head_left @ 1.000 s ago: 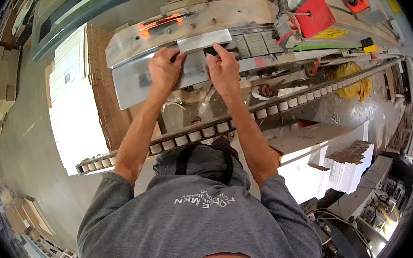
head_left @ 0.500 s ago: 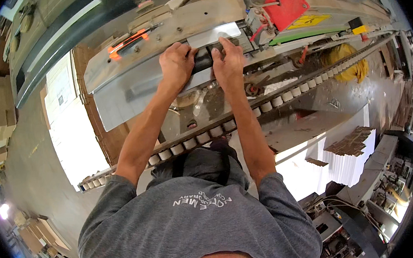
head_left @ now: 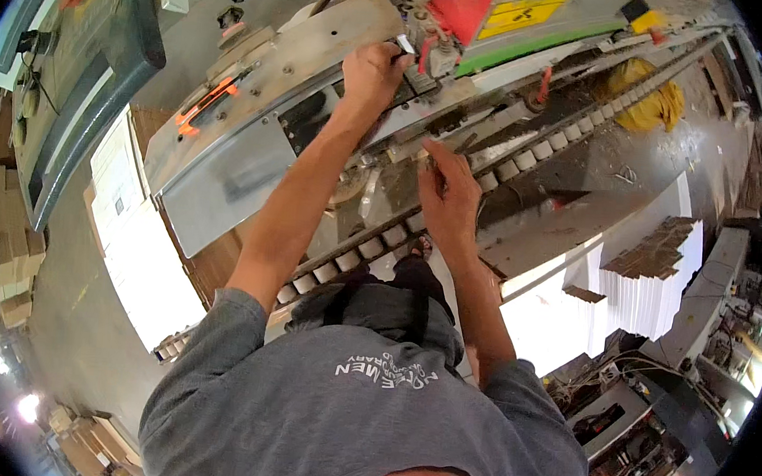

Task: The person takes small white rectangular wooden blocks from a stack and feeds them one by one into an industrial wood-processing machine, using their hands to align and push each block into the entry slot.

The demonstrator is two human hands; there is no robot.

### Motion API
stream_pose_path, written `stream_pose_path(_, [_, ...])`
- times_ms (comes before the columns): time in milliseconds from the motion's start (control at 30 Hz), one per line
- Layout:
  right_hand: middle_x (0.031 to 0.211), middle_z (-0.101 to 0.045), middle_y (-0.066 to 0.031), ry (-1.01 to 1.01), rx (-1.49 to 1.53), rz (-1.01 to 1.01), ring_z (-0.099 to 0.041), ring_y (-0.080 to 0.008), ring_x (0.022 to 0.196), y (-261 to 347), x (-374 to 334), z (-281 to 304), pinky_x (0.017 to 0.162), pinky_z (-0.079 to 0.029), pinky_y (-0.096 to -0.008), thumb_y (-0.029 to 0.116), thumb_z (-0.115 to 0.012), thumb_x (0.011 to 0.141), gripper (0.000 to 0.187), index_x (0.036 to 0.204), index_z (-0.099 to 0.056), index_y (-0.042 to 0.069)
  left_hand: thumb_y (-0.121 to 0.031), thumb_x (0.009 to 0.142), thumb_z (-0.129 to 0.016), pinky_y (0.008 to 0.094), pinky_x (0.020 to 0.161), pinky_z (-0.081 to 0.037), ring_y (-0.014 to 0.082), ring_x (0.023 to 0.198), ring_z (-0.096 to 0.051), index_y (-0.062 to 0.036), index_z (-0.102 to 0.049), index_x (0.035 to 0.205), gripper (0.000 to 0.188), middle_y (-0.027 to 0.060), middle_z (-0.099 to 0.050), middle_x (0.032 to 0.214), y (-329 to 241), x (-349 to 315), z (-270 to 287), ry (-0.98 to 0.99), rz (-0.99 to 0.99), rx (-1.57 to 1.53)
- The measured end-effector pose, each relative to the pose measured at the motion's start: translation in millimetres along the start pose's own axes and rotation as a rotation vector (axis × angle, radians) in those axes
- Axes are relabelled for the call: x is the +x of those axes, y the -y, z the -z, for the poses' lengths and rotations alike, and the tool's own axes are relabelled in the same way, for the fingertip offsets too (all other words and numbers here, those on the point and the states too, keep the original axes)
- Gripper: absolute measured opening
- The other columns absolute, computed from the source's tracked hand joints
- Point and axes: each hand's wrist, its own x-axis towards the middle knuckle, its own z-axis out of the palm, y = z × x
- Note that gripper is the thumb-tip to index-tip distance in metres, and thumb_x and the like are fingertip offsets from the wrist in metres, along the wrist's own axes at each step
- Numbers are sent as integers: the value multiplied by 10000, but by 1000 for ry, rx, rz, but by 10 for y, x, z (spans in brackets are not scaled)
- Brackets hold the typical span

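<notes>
My left hand point(head_left: 372, 76) is over the machine bed point(head_left: 321, 42), its fingers closed in a pinch. Beyond the fingertips a small shiny piece point(head_left: 404, 44) shows; whether the fingers grip it is hidden. A dark recess point(head_left: 306, 115) shows in the bed, left of my left forearm, beside a smooth grey metal plate point(head_left: 223, 179). My right hand point(head_left: 451, 194) is nearer to me, in front of the bed's edge, with the index finger stretched out and the others loosely bent. Nothing shows in it. An orange-handled tool point(head_left: 207, 107) lies on the bed to the left.
A roller rail point(head_left: 523, 163) crosses between me and the machine. A red plate point(head_left: 463, 5) stands at the back. White sheets point(head_left: 140, 244) are stacked at left, more stacked sheets point(head_left: 638, 301) at right. A yellow bag point(head_left: 643, 93) lies on the floor.
My hands were close together over the bed. My left hand has moved right and farther away; my right hand has drawn back toward me. The recess is now uncovered, and the bright plate there is gone.
</notes>
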Motion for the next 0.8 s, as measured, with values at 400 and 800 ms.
stream_pose_path(400, [1252,-644,-156,-491,-955,-252,-537,-354,1167,-928,-1738,2795,984,-466,-434,69,-732,808,477,1272,-625,43,-138,914,-725,267,574,-457,103,652,-553,16,-748,965,164,63,-673,758,226,-1321,963,-67,6,-278])
stream_pose_path(800, [1123,-651,-228,-258,-995,-413,-580,-356,1018,-1064,-2139,3067,919,-506,-470,37,-743,804,475,1266,-636,2,-85,893,-721,279,576,-460,129,624,-561,1,-742,933,97,76,-674,741,-119,-1703,840,25,46,-344])
